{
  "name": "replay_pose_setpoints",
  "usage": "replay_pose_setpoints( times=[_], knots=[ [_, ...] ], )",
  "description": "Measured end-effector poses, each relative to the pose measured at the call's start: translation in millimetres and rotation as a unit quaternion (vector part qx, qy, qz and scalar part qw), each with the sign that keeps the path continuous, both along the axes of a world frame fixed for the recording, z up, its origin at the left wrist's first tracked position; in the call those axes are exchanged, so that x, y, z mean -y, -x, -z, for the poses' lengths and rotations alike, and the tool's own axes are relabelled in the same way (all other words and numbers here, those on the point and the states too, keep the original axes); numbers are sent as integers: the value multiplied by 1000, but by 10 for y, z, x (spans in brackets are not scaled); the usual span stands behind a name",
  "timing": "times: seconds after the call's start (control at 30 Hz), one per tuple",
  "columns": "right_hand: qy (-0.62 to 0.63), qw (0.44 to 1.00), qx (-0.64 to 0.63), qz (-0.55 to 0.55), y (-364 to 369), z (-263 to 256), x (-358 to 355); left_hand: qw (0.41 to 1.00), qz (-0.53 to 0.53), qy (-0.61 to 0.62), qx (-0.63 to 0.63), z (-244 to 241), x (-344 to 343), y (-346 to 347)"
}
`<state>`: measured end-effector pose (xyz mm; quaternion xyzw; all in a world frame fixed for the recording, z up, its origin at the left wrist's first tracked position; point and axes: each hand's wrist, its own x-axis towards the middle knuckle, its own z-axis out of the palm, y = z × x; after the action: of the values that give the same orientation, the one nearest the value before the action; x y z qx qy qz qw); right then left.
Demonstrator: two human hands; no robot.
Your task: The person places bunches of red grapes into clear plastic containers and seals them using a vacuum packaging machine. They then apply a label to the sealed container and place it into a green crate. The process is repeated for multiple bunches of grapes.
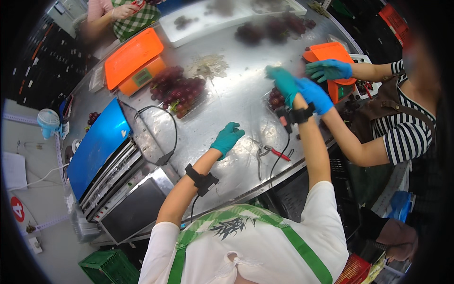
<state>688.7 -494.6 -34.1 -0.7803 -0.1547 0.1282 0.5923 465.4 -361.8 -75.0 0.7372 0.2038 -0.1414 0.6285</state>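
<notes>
My left hand [228,138], in a teal glove, hovers over the middle of the metal table [230,106] with fingers slightly bent and nothing in it. My right hand [286,85], also teal-gloved, reaches forward beside a clear plastic tray of dark red grapes [276,99]. Its fingers are blurred, and whether they touch anything cannot be told. A co-worker's blue-gloved hand [315,96] is right against it, partly hidden behind my wrist. Red-handled pruning shears [278,153] lie spread on the table between my forearms. Grape bunches in a clear tray [182,94] sit ahead of my left hand.
An orange scale [133,62] stands far left, another [331,56] at right by the co-worker's other hand [330,69]. A blue-topped wrapping machine [101,149] borders the left side, its black cable [175,133] on the table. A white foam box [227,21] and grapes [273,30] lie beyond.
</notes>
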Motion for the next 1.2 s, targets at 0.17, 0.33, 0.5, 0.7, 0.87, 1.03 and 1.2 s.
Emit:
replay_pose_setpoints(
  times=[0.17, 0.33, 0.5, 0.7, 0.87, 1.03, 1.2],
  knots=[
    [296, 952, 64, 45, -1243, 661, 953, 992, -31, 125, 4, 425, 523, -623],
    [207, 957, -194, 55, -1090, 1093, 1117, 991, -78, 105, -22, 699, 762, -914],
    [95, 955, -280, -3, -818, 1228, 1099, 937, -203, 278, -54, 688, 652, -1008],
    [202, 941, -258, -83, -86, 877, 780, 966, -222, 96, -95, 598, 206, -801],
    [126, 950, -237, -157, 390, 962, 518, 962, -233, 85, -112, 386, -109, -341],
    [79, 950, -216, -211, 732, 547, 14, 953, -291, 39, -78, -119, -429, 149],
    [1, 952, -179, -249, 1132, -60, -672, 929, -357, -38, 86, -662, -941, 751]
  ],
)
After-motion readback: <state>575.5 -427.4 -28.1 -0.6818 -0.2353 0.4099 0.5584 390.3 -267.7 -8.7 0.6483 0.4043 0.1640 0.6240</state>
